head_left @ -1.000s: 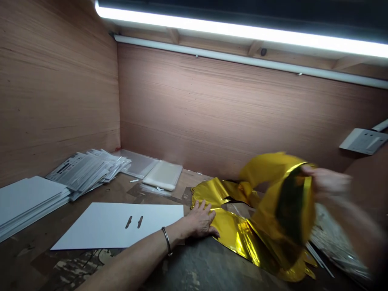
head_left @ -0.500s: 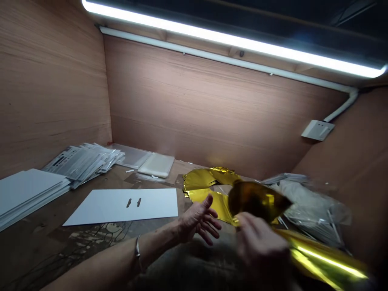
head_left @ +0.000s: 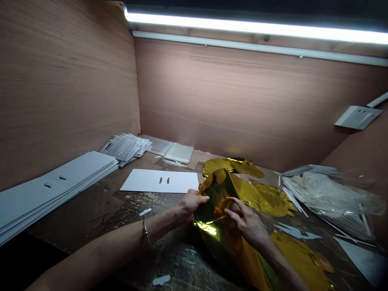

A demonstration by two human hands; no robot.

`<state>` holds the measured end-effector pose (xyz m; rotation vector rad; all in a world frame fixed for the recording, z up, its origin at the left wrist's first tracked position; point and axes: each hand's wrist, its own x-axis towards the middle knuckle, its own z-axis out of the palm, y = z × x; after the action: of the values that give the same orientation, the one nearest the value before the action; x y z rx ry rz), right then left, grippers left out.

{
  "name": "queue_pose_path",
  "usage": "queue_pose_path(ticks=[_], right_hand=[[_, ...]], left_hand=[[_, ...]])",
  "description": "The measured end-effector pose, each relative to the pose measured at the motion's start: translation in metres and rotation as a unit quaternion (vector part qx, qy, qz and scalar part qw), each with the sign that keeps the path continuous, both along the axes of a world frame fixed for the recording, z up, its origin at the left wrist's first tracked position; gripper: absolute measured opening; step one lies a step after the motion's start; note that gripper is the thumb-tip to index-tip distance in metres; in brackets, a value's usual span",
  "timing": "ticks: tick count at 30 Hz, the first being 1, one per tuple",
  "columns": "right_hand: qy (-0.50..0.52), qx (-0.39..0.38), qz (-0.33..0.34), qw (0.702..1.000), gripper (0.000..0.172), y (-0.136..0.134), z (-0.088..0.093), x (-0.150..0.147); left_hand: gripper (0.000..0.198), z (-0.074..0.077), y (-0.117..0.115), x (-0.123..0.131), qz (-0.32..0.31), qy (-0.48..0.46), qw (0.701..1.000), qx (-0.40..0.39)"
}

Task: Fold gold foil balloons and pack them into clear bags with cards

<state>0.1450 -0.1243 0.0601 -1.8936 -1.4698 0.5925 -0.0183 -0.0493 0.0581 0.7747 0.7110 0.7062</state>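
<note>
A flat, uninflated gold foil balloon (head_left: 224, 238) hangs over the table's front, its surface bent and shiny. My left hand (head_left: 191, 204) grips its upper left edge, thumb on top. Fingers of my right hand (head_left: 247, 220) are curled at the middle of the same foil and appear to pinch it; their reflection blurs the contact. Just behind lies another flat piece of gold foil (head_left: 263, 198). To the left of the held balloon rests a white card (head_left: 145, 180) with two slots.
White cards (head_left: 75, 173) are stacked at the left, beside a pile of clear-bagged sheets (head_left: 125, 147). Clear sleeves (head_left: 179, 153) lie at the back. More gold foil (head_left: 303, 256), a plastic bag (head_left: 330, 194) and white sticks (head_left: 295, 201) occupy the right.
My left hand, previously open and spread, has closed on the foil's edge. My right hand has brought the gold foil balloon in front of me. The view has shifted rightward.
</note>
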Motion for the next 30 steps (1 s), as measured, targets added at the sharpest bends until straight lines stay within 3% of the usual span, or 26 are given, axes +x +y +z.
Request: queue_pose_path(ticks=[1,3,6,9,11,16,18,20,25,28,30], right_hand=[[0.101,-0.012,0.034,0.994,0.048,0.005,-0.003,0.002],[0.292,0.005,0.059,0.955,0.06,0.014,-0.011,0.003],[0.427,0.052,0.004,0.903,0.055,0.02,-0.015,-0.001],[0.453,0.052,-0.033,0.889,0.041,0.023,-0.011,-0.005],[0.461,0.044,-0.031,0.886,0.04,0.025,-0.006,-0.008],[0.422,0.063,-0.036,0.904,0.041,0.025,0.004,-0.015],[0.393,0.085,-0.05,0.914,0.04,0.023,0.008,-0.017],[0.374,0.106,-0.068,0.919,0.038,0.02,0.012,-0.019],[0.315,0.173,-0.051,0.932,0.022,0.015,0.016,-0.019],[0.206,0.236,0.001,0.95,0.008,0.013,0.018,-0.017],[0.124,0.272,0.03,0.954,0.006,0.014,0.024,-0.016]], left_hand=[[0.019,0.004,0.0,0.0,-0.006,-0.001,1.0,0.006],[0.02,0.008,-0.001,0.0,-0.01,-0.006,1.0,0.022],[0.037,0.011,-0.003,-0.005,0.043,0.002,0.995,0.088],[0.072,0.013,-0.008,-0.014,0.106,0.012,0.98,0.17],[0.078,0.016,-0.011,-0.019,0.106,0.007,0.973,0.205],[0.03,0.024,-0.01,-0.024,0.09,0.049,0.963,0.248],[0.022,0.029,-0.008,-0.026,0.093,0.079,0.952,0.279],[0.019,0.032,-0.006,-0.029,0.112,0.115,0.922,0.351],[0.017,0.04,-0.002,-0.04,0.168,0.212,0.806,0.526],[0.02,0.05,-0.005,-0.044,0.16,0.248,0.75,0.591],[0.023,0.062,-0.01,-0.045,0.159,0.298,0.696,0.634]])
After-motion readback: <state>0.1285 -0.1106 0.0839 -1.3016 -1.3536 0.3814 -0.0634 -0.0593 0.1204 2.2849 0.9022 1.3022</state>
